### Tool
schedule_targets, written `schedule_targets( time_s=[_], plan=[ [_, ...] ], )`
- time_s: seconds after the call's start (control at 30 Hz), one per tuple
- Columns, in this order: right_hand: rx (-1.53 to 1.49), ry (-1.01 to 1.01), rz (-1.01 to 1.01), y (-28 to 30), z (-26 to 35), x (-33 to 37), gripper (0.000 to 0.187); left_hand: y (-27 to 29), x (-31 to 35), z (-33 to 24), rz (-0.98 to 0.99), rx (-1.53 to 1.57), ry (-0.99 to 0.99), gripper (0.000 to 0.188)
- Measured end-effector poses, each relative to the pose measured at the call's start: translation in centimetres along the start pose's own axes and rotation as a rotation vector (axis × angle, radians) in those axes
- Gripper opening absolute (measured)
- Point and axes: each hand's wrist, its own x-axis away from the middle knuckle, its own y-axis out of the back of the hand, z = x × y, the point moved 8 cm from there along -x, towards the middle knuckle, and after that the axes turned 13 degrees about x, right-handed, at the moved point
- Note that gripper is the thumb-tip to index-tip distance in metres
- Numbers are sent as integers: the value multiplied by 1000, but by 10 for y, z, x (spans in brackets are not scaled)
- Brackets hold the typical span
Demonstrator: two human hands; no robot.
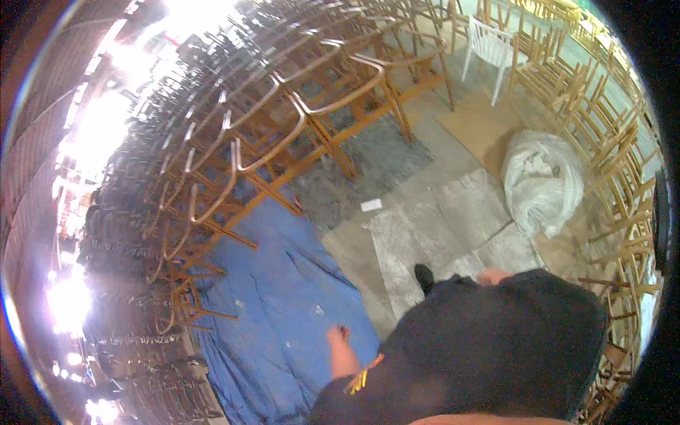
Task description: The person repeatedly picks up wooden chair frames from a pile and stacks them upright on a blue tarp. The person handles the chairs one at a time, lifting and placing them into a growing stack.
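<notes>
Left hand point(340, 334), lower centre of frame, over wrinkled blue plastic tarp point(280, 304); small and blurred, can't tell if fingers are apart or together, or if it touches the tarp. Tarp is spread on the floor, lower left to centre. Likely right hand point(494, 277): pinkish skin patch at top edge of loose black clothing point(496, 347), lower right; mostly hidden, finger state can't be told. Small yellow-and-orange strip point(360, 379) at clothing's left edge. Dark shoe point(423, 278) just above the clothing, near pale grey-white flat sheets point(432, 227), centre. Small white rectangular piece point(371, 205) by their upper left corner. Crumpled whitish plastic bundle point(542, 184), right. White armchair point(490, 46), upper right. Brown chairs with curved rails point(304, 106), packed rows, upper centre. Stacked wooden chairs point(588, 106), right edge.
</notes>
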Motion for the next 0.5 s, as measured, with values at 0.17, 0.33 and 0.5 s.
schedule_targets(
  time_s=[0.17, 0.33, 0.5],
  plan=[
    [227, -602, 72, 174, -114, -122, 42, -219, -117, -85, 204, 479, 438, 22],
    [-1217, -817, -468, 265, -150, -202, 48, -317, -198, -186, 618, -92, 241, 26],
    [-1025, -989, -376, 280, -227, -206, 42, -334, -353, -283, 327, 191, 321, 25]
  ],
)
